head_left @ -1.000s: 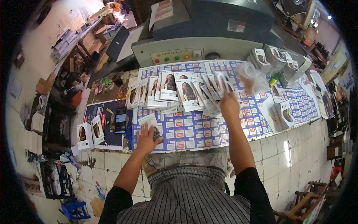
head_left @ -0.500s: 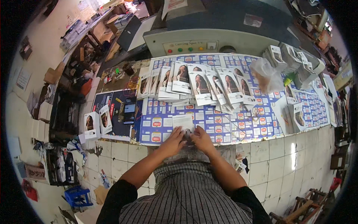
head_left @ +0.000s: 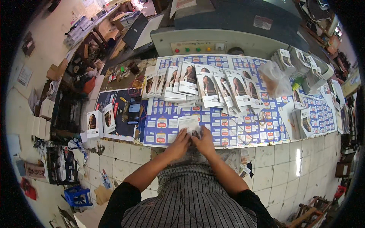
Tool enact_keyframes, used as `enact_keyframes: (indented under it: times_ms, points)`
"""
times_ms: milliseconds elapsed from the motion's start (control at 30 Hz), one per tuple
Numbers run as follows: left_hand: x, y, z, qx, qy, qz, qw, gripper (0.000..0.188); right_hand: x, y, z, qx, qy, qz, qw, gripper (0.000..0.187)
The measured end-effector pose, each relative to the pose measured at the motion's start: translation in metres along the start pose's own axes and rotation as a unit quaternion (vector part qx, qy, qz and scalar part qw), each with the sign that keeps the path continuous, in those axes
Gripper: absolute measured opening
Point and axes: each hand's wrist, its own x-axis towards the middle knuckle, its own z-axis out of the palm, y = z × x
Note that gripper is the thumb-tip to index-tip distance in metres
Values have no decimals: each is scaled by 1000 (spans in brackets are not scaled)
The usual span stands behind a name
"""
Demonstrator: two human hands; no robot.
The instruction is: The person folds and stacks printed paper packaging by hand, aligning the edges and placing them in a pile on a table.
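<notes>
At the near edge of the table, a small flat white printed carton (head_left: 189, 122) lies between my hands, with a dark picture on its near part. My left hand (head_left: 178, 147) closes on its left near side, the fingers pointing away from me. On the other side, my right hand (head_left: 204, 143) grips the right near edge, thumb turned inward. My fingers partly hide the near end. Beyond my hands lies a spread heap of white cartons (head_left: 189, 81) with a picture of a long-haired person.
Blue-and-white printed sheets (head_left: 163, 114) cover the table. To the left lie a phone (head_left: 134, 112) and two standing cartons (head_left: 94, 123). A clear plastic bag (head_left: 274, 81) and carton stacks (head_left: 315, 81) stand at the right. Behind is a grey machine (head_left: 243, 43) with coloured buttons.
The carton and both hands have shifted slightly, with the carton now a little tilted. My right hand has come further forward along its right edge. The whole view has swung a little.
</notes>
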Motion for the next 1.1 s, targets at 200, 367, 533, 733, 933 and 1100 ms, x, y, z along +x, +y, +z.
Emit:
enact_keyframes:
  times_ms: [200,367,533,733,933,1100]
  points:
    - [-1,3,2,6,16,6,1000,55,11,6,-2,200,-10,125,972,78]
    - [-2,10,-3,4,3,4,1000,59,12,-6,-4,336,-66,196,919,81]
    - [-5,11,-10,-57,81,2,995,59,10,2,-2,290,19,163,943,86]
    - [-1,3,-10,-107,58,-38,992,59,25,-1,-15,345,-47,225,910,63]
    - [5,3,-8,-82,216,-54,971,64,23,1,-17,195,-71,33,978,28]
    - [14,15,-41,-673,51,-246,696,41,11,-39,-41,221,-57,52,972,28]
